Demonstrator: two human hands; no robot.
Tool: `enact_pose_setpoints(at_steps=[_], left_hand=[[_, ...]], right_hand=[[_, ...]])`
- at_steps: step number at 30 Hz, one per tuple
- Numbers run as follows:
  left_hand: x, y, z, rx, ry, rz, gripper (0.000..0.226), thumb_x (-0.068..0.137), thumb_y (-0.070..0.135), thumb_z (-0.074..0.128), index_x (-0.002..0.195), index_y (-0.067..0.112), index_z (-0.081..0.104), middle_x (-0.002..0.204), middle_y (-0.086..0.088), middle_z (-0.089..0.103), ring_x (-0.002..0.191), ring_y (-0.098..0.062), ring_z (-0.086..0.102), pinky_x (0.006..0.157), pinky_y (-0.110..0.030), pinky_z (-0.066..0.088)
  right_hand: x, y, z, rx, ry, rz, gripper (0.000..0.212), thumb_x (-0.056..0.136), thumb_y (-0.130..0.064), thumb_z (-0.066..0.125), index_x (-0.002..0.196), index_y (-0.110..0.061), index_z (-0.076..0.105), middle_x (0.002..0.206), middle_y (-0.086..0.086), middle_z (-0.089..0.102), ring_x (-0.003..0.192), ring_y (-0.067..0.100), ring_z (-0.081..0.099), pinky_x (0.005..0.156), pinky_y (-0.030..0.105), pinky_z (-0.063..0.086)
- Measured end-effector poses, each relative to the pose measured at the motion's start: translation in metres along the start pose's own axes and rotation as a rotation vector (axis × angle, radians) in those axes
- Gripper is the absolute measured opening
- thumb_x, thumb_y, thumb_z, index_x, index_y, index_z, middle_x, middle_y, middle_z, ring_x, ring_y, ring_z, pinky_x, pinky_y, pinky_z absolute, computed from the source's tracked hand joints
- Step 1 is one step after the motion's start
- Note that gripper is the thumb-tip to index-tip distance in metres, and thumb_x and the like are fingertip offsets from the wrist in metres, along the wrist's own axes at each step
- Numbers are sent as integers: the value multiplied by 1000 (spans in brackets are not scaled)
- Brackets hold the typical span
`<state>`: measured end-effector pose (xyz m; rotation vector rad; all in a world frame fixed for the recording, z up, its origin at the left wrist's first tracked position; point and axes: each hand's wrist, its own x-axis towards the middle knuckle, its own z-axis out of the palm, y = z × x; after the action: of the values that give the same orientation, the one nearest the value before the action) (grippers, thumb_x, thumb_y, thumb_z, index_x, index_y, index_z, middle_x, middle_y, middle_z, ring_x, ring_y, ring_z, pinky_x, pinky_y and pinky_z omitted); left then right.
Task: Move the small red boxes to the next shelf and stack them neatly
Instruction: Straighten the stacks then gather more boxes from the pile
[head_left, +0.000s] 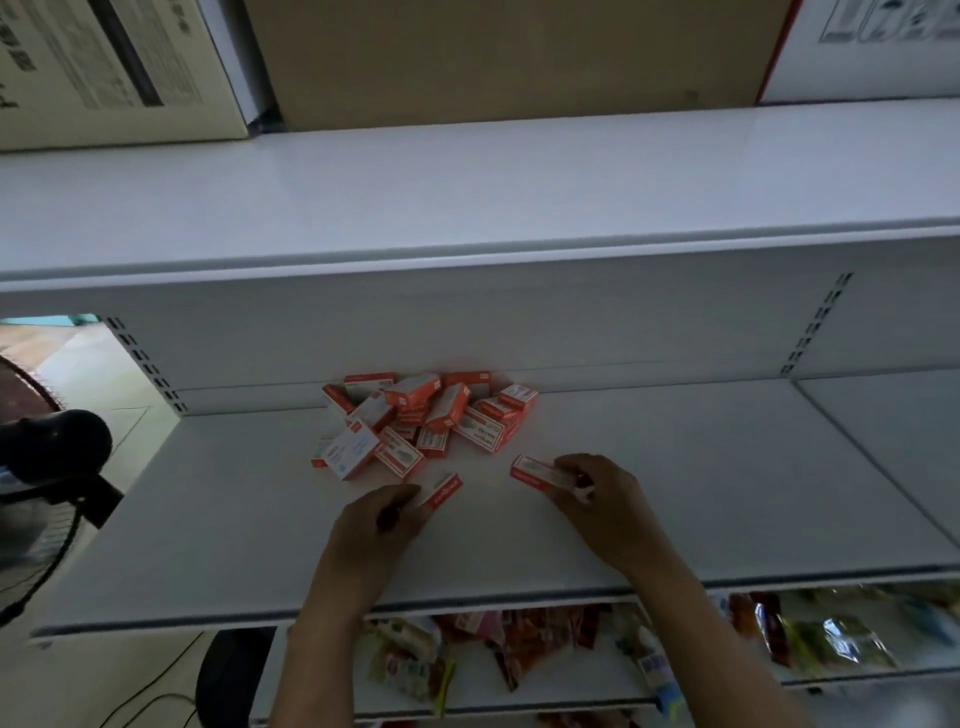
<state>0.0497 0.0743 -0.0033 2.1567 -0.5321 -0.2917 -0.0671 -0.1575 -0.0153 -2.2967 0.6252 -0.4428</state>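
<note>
Head view: each hand pinches one small red-and-white cardboard box, left hand (382, 512) and right hand (597, 491), so carry both level to the neighbouring white metal shelf (878, 431), aligning edges squarely.

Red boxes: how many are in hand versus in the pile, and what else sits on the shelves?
Red box in left hand: 1
Red box in right hand: 1
Loose pile: roughly 15, overlapping, exact count unclear
Cartons on top shelf: 3
Total red boxes: roughly 17
</note>
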Motion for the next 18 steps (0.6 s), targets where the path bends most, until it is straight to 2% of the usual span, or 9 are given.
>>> enact_pose_setpoints(at_steps=[3, 7, 10, 12, 16, 18], left_hand=[[6, 0, 9, 14, -7, 16, 35, 87, 34, 64, 120, 24, 62, 112, 8, 60, 102, -9, 56, 84, -22, 41], [13, 6, 28, 40, -12, 76, 32, 84, 28, 67, 116, 24, 61, 109, 8, 56, 99, -9, 53, 83, -24, 40], [21, 8, 48, 129, -37, 182, 32, 81, 22, 71, 112, 21, 60, 105, 5, 54, 97, -13, 51, 78, -22, 36], [25, 8, 63, 162, -51, 251, 35, 80, 18, 72, 113, 18, 60, 106, 2, 55, 102, -19, 50, 81, -24, 36], [32, 13, 84, 211, -26, 265, 41, 76, 21, 73, 115, 14, 62, 112, -8, 60, 104, -29, 52, 89, -42, 44], [35, 15, 87, 232, -7, 230, 47, 73, 26, 77, 116, 16, 62, 112, -8, 60, 103, -31, 52, 88, -45, 45]], right_hand=[[-5, 10, -10, -13, 12, 27, 36, 86, -32, 66, 119, -18, 61, 109, -2, 62, 93, 10, 56, 80, 19, 41], [-11, 24, -21, -52, 56, 72, 38, 82, -25, 70, 118, -15, 62, 111, 2, 62, 101, 18, 58, 88, 28, 46], [-17, 36, -30, -117, 82, 114, 38, 80, -25, 73, 115, -16, 64, 109, 5, 62, 102, 26, 58, 88, 32, 44], [-23, 44, -35, -173, 103, 118, 39, 80, -27, 71, 117, -16, 62, 110, 6, 61, 102, 28, 56, 88, 32, 41], [-39, 46, -36, -282, 157, 234, 57, 77, -45, 69, 127, -25, 50, 119, -1, 54, 108, 21, 50, 92, 33, 41], [-44, 40, -33, -329, 125, 266, 67, 73, -59, 66, 130, -31, 44, 121, -6, 51, 111, 18, 48, 94, 33, 39]])
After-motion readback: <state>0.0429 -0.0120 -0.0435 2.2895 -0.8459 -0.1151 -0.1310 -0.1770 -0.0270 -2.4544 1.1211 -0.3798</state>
